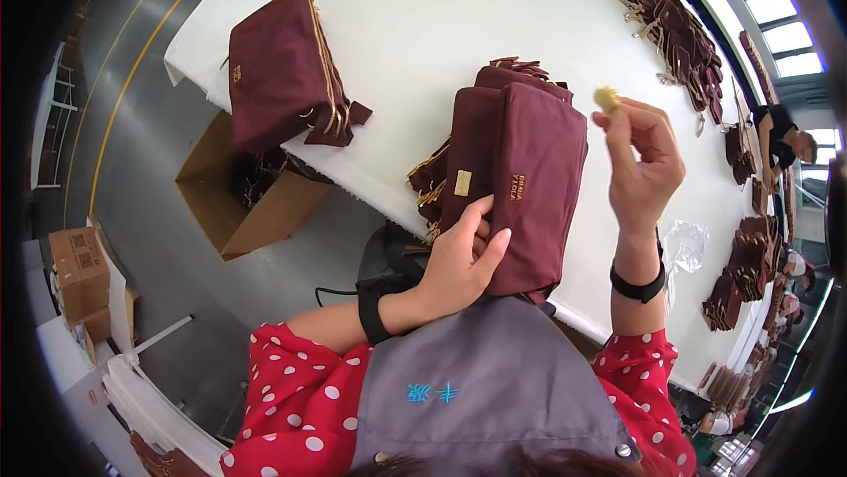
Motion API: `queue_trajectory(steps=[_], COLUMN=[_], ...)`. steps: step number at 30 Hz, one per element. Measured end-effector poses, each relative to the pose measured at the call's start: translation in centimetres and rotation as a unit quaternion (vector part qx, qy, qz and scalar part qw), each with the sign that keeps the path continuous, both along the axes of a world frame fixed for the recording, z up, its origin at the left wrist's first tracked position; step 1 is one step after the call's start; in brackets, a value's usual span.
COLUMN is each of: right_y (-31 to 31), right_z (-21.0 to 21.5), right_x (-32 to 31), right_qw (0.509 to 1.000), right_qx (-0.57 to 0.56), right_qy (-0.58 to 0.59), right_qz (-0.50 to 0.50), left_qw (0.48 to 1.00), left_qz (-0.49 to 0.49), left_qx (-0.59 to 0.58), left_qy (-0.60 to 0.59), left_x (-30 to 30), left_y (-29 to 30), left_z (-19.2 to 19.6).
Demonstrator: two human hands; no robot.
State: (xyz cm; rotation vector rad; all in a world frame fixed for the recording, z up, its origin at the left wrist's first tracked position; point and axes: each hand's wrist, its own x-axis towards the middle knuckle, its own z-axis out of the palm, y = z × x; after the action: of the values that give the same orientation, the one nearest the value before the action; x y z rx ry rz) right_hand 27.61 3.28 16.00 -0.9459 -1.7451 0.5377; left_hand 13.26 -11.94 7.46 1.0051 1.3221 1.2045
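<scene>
White and broad, the desk (423,18) fills most of what we see from the head camera, with grey floor and an open cardboard box (243,190) beside its near edge.

Our left hand (459,261) closes its grip on the lower edge of a maroon pouch (529,186), thumb on the front face and fingers wrapped around the side, holding it upright against the stack of like pouches (516,75) behind it. We judge that this hold steadies the pouch and keeps its front, with the small gold plate (462,182), turned toward us.

Our right hand (644,159) is raised above the desk, thumb and forefinger pinched on a small yellow piece (606,98); what the piece is we cannot tell. It sits just up and to the right of the pouch's top corner, near but not touching it.

Another maroon pile with gold cords (282,75) lies at the desk's far left corner. More dark pouches (662,18) run along the far right edge, where other people work.
</scene>
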Motion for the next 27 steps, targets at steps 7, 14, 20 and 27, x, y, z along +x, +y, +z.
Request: queue_trajectory(steps=[7,14,20,27], right_y=[-3.1,-3.6,-4.1,-3.8], right_z=[-6.3,-6.7,-5.9,-5.9], right_x=[-4.6,-4.2,-4.1,-3.6], right_qw=[0.94,0.906,0.872,0.919], right_qx=[0.142,0.17,0.202,0.135], right_qy=[-0.24,-0.318,-0.38,-0.312], right_qz=[0.194,0.222,0.234,0.198], left_qw=[0.958,0.992,0.982,0.977], left_qz=[0.201,0.106,0.081,0.097], left_qx=[0.066,-0.063,-0.087,-0.066], left_qy=[0.195,-0.029,-0.147,-0.179], left_x=[-3.2,-4.2,-4.2,-4.1], left_y=[-0.2,0.2,0.7,1.1], left_z=[-1.1,-3.8,-2.2,-2.0])
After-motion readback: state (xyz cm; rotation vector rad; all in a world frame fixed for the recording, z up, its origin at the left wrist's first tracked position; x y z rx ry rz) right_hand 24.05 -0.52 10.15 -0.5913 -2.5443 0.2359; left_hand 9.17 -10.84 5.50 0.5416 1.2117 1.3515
